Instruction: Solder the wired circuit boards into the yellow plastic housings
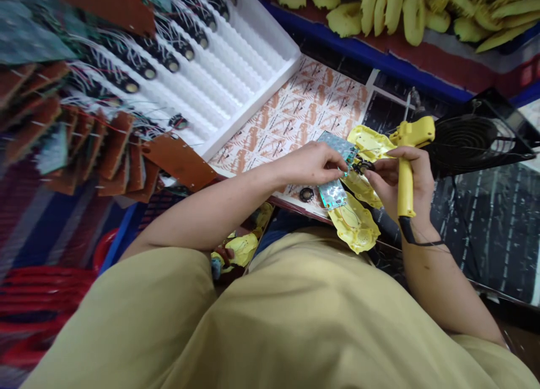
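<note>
My left hand (pixel 321 162) reaches over a green circuit board (pixel 334 194), fingers pinched together at its edge; what they hold is too small to make out. My right hand (pixel 415 178) has a yellow soldering gun (pixel 405 186) across it, metal tip pointing away and black cord hanging at the wrist. Its thumb and fingertips also meet at a small black round speaker (pixel 363 166) beside the left fingertips. Around and under the board lie yellow plastic shell halves (pixel 356 223), with thin wires. Another round speaker (pixel 306 194) rests left of the board.
A white foam tray (pixel 248 57) at upper left carries rows of wired speakers. Brown circuit boards (pixel 181 161) are stacked beside it. Yellow shells (pixel 394 9) pile up at the back. A black fan (pixel 476 135) stands at right, near the soldering gun. Red plastic (pixel 46 299) shows lower left.
</note>
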`<state>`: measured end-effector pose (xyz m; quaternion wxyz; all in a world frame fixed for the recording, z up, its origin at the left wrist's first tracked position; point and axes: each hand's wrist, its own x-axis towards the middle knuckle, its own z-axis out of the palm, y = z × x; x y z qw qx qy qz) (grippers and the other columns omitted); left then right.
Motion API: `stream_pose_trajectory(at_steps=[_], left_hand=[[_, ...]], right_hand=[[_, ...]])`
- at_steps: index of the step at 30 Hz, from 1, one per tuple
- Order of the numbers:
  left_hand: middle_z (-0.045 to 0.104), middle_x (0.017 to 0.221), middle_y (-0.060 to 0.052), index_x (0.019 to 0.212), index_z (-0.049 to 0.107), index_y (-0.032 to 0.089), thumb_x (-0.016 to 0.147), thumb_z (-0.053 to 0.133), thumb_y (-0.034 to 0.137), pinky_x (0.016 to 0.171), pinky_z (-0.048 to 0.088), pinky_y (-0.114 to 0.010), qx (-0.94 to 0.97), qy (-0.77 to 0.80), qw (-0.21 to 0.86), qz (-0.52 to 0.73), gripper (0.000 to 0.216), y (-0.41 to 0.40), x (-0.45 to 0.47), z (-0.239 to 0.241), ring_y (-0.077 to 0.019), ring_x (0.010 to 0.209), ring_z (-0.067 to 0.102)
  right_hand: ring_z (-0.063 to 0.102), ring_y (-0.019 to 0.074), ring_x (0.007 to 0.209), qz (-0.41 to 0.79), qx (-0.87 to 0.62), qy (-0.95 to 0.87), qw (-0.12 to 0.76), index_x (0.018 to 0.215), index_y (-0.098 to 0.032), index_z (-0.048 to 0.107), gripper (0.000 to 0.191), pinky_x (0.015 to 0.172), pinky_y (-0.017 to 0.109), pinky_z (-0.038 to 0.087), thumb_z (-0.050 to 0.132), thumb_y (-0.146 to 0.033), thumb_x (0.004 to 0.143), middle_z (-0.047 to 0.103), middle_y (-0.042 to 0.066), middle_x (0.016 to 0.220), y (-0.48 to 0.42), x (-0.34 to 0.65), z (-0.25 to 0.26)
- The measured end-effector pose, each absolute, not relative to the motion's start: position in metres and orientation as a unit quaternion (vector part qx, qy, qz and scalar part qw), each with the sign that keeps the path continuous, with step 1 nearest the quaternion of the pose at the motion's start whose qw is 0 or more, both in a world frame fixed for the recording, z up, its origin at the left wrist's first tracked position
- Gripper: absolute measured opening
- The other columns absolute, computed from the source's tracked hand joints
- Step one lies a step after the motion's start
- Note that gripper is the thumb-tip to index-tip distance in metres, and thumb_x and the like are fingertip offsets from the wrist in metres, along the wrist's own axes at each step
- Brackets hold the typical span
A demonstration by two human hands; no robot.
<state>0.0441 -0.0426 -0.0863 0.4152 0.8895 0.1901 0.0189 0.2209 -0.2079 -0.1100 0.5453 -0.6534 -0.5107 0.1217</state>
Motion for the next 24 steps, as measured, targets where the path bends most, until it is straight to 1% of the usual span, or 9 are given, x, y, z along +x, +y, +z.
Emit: stream_pose_trajectory(at_steps=[2, 6, 7, 9, 11, 14, 17, 20, 24], left_hand=[[0.084, 0.096, -0.002, 0.117, 0.086, 0.019, 0.092, 0.069, 0.018, 0.089, 0.054, -0.026, 0.9, 0.194, 0.39, 0.026, 0.03, -0.046, 0.046, -0.084, -0.0161, 0.09, 0.074], [0.084, 0.11, -0.006, 0.131, 0.08, 0.018, 0.097, 0.069, 0.022, 0.096, 0.055, -0.03, 0.911, 0.2, 0.356, 0.054, 0.037, -0.053, 0.052, -0.083, -0.0196, 0.1, 0.076], [0.084, 0.112, -0.007, 0.13, 0.081, 0.018, 0.098, 0.069, 0.023, 0.097, 0.055, -0.032, 0.917, 0.199, 0.342, 0.053, 0.035, -0.053, 0.053, -0.084, -0.0209, 0.101, 0.076], [0.083, 0.11, -0.008, 0.121, 0.083, 0.017, 0.101, 0.065, 0.027, 0.099, 0.056, -0.036, 0.931, 0.202, 0.3, 0.052, 0.028, -0.051, 0.053, -0.088, -0.0236, 0.104, 0.075], [0.082, 0.108, -0.009, 0.114, 0.084, 0.018, 0.105, 0.059, 0.031, 0.099, 0.056, -0.038, 0.941, 0.213, 0.254, 0.068, 0.029, -0.047, 0.051, -0.093, -0.0248, 0.106, 0.075], [0.08, 0.113, -0.008, 0.116, 0.085, 0.021, 0.109, 0.053, 0.034, 0.094, 0.057, -0.038, 0.949, 0.217, 0.197, 0.114, 0.035, -0.042, 0.051, -0.099, -0.0245, 0.107, 0.074], [0.079, 0.121, -0.01, 0.118, 0.085, 0.022, 0.11, 0.051, 0.035, 0.09, 0.057, -0.039, 0.955, 0.199, 0.155, 0.155, 0.037, -0.04, 0.059, -0.102, -0.0265, 0.114, 0.072], [0.079, 0.121, -0.009, 0.112, 0.086, 0.023, 0.108, 0.052, 0.031, 0.096, 0.056, -0.043, 0.957, 0.172, 0.14, 0.185, 0.035, -0.037, 0.07, -0.102, -0.0285, 0.12, 0.069], [0.082, 0.111, -0.007, 0.102, 0.087, 0.025, 0.104, 0.057, 0.028, 0.102, 0.054, -0.045, 0.955, 0.166, 0.187, 0.16, 0.03, -0.027, 0.082, -0.102, -0.0284, 0.117, 0.07]], right_hand=[[0.076, 0.0165, 0.081, 0.121, -0.664, -0.506, 0.537, 0.117, -0.031, 0.06, 0.047, 0.072, 0.027, 0.068, 0.092, -0.044, 0.085, 0.074, -0.004, 0.092, -0.208, 0.226, -0.11], [0.077, 0.018, 0.084, 0.147, -0.656, -0.521, 0.526, 0.119, -0.031, 0.06, 0.053, 0.068, 0.026, 0.066, 0.096, -0.044, 0.081, 0.072, -0.003, 0.093, -0.208, 0.239, -0.106], [0.077, 0.0184, 0.085, 0.148, -0.653, -0.524, 0.527, 0.12, -0.032, 0.06, 0.054, 0.069, 0.027, 0.067, 0.096, -0.044, 0.081, 0.073, -0.003, 0.094, -0.207, 0.242, -0.103], [0.077, 0.0194, 0.086, 0.129, -0.652, -0.527, 0.53, 0.121, -0.032, 0.06, 0.052, 0.072, 0.03, 0.067, 0.094, -0.042, 0.083, 0.075, -0.002, 0.096, -0.206, 0.249, -0.096], [0.077, 0.0199, 0.086, 0.108, -0.656, -0.536, 0.52, 0.122, -0.032, 0.062, 0.048, 0.075, 0.032, 0.067, 0.091, -0.039, 0.085, 0.077, -0.001, 0.097, -0.202, 0.259, -0.092], [0.077, 0.0195, 0.083, 0.125, -0.664, -0.553, 0.487, 0.123, -0.032, 0.065, 0.044, 0.077, 0.033, 0.066, 0.088, -0.038, 0.086, 0.077, 0.0, 0.096, -0.189, 0.278, -0.094], [0.077, 0.0197, 0.083, 0.161, -0.675, -0.563, 0.449, 0.123, -0.032, 0.066, 0.042, 0.081, 0.035, 0.067, 0.083, -0.047, 0.088, 0.077, -0.001, 0.094, -0.173, 0.295, -0.105], [0.078, 0.0198, 0.088, 0.159, -0.692, -0.571, 0.413, 0.123, -0.031, 0.065, 0.039, 0.086, 0.034, 0.066, 0.08, -0.049, 0.092, 0.078, 0.0, 0.095, -0.16, 0.303, -0.112], [0.077, 0.0177, 0.087, 0.142, -0.704, -0.589, 0.369, 0.125, -0.03, 0.066, 0.033, 0.082, 0.03, 0.063, 0.073, -0.033, 0.093, 0.081, 0.001, 0.1, -0.152, 0.311, -0.11]])
